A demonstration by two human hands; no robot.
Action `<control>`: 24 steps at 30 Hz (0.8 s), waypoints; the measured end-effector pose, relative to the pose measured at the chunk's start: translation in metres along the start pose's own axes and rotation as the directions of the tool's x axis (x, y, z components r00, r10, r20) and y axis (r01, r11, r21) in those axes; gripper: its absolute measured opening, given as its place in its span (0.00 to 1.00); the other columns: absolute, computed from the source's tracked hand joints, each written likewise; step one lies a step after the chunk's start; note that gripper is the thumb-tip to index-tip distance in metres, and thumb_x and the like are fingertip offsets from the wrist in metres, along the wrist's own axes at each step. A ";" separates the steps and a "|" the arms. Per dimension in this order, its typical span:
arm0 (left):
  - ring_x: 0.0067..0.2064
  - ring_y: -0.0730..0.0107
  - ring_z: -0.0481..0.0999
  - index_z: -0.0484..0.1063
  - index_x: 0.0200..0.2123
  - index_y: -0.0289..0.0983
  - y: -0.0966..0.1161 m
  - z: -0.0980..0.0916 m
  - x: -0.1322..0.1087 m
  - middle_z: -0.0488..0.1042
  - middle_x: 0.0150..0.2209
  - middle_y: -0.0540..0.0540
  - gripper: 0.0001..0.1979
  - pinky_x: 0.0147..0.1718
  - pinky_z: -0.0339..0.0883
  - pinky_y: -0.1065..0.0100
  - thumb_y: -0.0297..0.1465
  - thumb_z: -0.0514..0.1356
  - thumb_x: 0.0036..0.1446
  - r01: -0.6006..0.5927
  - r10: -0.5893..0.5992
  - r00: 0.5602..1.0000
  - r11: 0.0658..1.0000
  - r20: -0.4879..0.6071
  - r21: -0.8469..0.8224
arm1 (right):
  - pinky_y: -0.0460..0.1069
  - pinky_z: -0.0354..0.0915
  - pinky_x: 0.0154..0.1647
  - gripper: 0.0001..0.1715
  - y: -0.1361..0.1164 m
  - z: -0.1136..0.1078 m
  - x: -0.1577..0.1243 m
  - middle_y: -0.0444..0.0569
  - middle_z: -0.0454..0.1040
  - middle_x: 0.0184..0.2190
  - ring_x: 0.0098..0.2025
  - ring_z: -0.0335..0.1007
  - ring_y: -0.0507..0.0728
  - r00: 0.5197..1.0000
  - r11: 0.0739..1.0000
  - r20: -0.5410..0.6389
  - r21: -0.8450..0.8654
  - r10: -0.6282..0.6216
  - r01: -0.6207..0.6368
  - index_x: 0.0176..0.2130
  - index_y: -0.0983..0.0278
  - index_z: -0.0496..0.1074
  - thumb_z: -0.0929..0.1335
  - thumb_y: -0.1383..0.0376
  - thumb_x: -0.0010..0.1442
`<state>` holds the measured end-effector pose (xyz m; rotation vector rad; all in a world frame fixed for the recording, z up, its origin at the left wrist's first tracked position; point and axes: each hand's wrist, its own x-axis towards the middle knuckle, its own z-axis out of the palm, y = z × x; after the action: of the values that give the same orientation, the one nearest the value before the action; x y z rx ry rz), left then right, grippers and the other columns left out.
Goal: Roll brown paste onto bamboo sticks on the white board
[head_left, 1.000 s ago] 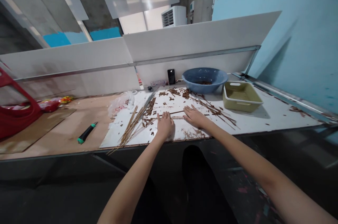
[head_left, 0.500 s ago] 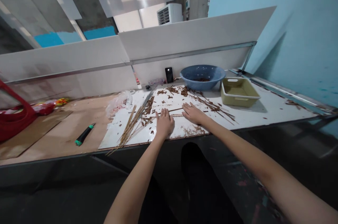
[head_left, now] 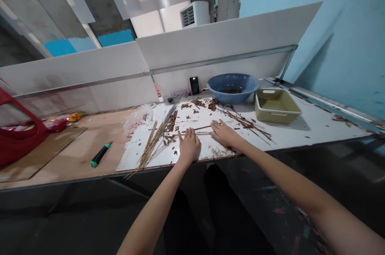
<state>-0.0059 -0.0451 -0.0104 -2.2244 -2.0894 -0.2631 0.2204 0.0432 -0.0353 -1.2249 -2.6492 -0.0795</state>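
Note:
My left hand lies palm down near the front edge of the white board, fingers stretched out. To its right, my right hand rests flat with its fingers extended. A thin brown-coated stick runs between the two hands, its ends partly under or beside my fingers; the exact contact is hidden. Left of my left hand lies a bundle of thin bare sticks. Beyond my right hand are several brown-coated sticks. Brown crumbly pieces are scattered behind the hands.
A blue basin with brown material inside and an olive plastic bin stand at the back right. A phone leans against the back panel. Left are a clear plastic bag, a green-and-black screwdriver-like tool and a red object.
The view has shifted slightly. Both hands stay flat on the board over the stick, with at most a small movement toward the front edge.

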 end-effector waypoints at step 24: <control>0.85 0.37 0.41 0.58 0.82 0.42 -0.007 -0.011 0.019 0.58 0.82 0.43 0.34 0.78 0.32 0.24 0.37 0.42 0.78 0.118 -0.123 0.986 0.992 0.113 0.049 | 0.86 0.35 0.79 0.42 0.012 0.010 0.002 0.63 0.63 0.79 0.83 0.47 0.82 0.997 0.996 -0.013 0.056 0.074 -0.073 0.80 0.59 0.62 0.57 0.44 0.78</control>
<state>-0.0125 -0.0281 0.0030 -2.1417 -2.2697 -0.0990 0.2262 0.0543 -0.0451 -1.2968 -2.5728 -0.0026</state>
